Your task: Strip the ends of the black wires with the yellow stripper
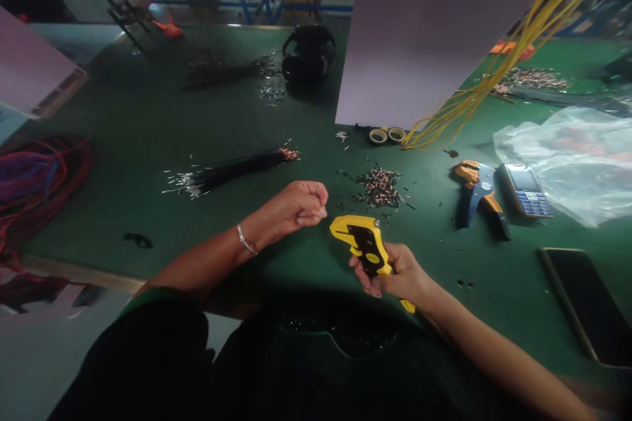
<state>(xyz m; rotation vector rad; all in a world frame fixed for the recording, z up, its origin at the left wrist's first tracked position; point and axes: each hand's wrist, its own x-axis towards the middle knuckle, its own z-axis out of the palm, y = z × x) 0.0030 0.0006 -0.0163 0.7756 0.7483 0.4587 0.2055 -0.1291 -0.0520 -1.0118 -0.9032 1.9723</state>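
My right hand is wrapped round the handles of a yellow and black hand tool, its yellow head pointing up and left. Left of the tool's head, my left hand is closed, fingertips pressed together; what it pinches, if anything, is too small to make out. A bundle of black wires lies beyond my left hand, with silvery tips at its left end and coppery tips at its right. Beyond the yellow tool is a loose pile of small copper and black pieces.
At the right lie an orange and blue tool, a keypad phone, a dark smartphone and a clear plastic bag. Two tape rolls sit by a pale upright panel. Yellow wires hang right; red wires lie left.
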